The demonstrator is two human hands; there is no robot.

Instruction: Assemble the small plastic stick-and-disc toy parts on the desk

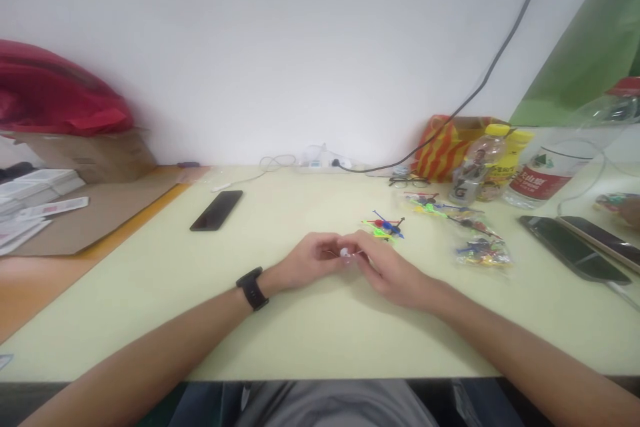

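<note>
In the head view, my left hand (311, 260), with a black watch on its wrist, meets my right hand (393, 272) just above the table. Both hands are closed in a pinch around a small white piece (345, 252) with something clear like plastic film under it. Its exact kind is too small to make out, and the fingers hide part of it. Just behind my right hand lies a loose pile of thin blue, red, black and green plastic pieces (387, 225). Clear bags of similar plastic pieces (483, 252) lie farther right.
A black phone (217, 210) lies left on the pale table (200, 320). Bottles (473, 163), a large red-labelled bottle (543, 177), a striped bag (433, 147), glasses (409, 182) and more phones (575, 250) stand or lie right. A cardboard box (100, 153) is far left; a cable hangs behind.
</note>
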